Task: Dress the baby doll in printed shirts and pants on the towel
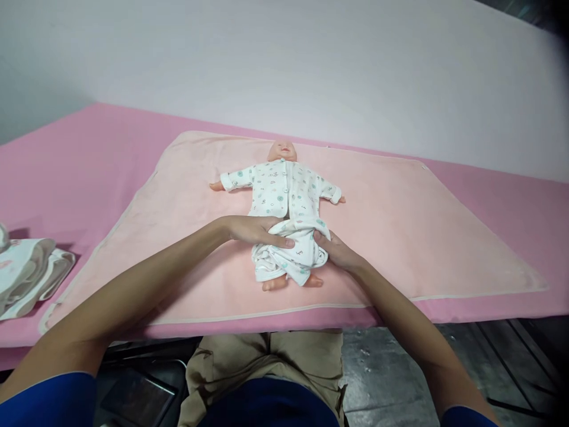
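A baby doll lies on its back with its head toward the wall and its arms spread wide. It wears a white printed jacket with buttons down the front. White printed pants are bunched around its legs, with both feet sticking out below. My left hand grips the pants at the waist, its thumb and fingers on the cloth. On the other side, my right hand pinches the pants' edge with the thumb on top; its other fingers are partly hidden.
Beneath the doll is a light pink mat on a pink-covered table. Folded white printed cloths lie at the left edge. A pale wall stands behind the table. Under the near edge, a dark seat shows.
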A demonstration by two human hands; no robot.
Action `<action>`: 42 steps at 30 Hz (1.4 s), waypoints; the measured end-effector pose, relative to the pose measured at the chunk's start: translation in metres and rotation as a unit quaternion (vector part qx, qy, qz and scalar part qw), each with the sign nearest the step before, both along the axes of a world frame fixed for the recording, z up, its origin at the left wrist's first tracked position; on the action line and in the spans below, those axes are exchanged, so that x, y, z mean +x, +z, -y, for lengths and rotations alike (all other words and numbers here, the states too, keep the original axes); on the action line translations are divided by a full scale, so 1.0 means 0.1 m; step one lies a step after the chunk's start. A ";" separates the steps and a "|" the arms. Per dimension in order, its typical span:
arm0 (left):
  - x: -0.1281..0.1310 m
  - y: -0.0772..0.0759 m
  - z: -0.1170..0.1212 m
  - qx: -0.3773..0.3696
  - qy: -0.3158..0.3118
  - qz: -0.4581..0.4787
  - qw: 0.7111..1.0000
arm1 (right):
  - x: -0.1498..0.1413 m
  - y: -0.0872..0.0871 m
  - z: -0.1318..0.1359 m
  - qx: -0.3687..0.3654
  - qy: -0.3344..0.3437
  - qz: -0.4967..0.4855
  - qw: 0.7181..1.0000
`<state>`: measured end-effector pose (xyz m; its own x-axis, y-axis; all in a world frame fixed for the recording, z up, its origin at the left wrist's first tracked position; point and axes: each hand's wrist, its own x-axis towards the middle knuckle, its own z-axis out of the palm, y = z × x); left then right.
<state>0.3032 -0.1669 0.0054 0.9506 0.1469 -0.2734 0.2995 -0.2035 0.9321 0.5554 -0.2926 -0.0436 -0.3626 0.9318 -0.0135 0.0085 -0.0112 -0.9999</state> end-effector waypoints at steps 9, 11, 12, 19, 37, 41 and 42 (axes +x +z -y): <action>0.01 0.01 0.00 -0.044 -0.023 0.023 0.998 | 0.14 0.02 0.02 -0.009 0.217 0.054 0.975; 0.02 0.00 0.01 -0.026 -0.052 0.007 0.998 | 0.13 0.03 0.05 -0.009 0.187 0.037 0.982; 0.03 0.00 0.02 -0.015 -0.060 0.005 0.998 | 0.11 0.04 0.05 -0.002 0.146 0.028 0.989; -0.01 -0.03 -0.04 -0.008 -0.006 0.052 0.999 | 0.03 0.04 0.01 0.038 0.056 0.060 0.996; -0.02 -0.11 -0.06 -0.073 -0.053 0.046 0.995 | 0.22 -0.05 -0.03 -0.027 0.316 0.002 0.948; 0.01 -0.12 -0.01 -0.106 -0.093 0.027 0.990 | 0.26 -0.10 -0.02 -0.027 0.279 -0.033 0.959; 0.01 -0.14 0.00 -0.110 -0.097 0.028 0.989 | 0.26 -0.11 -0.01 -0.029 0.242 -0.030 0.969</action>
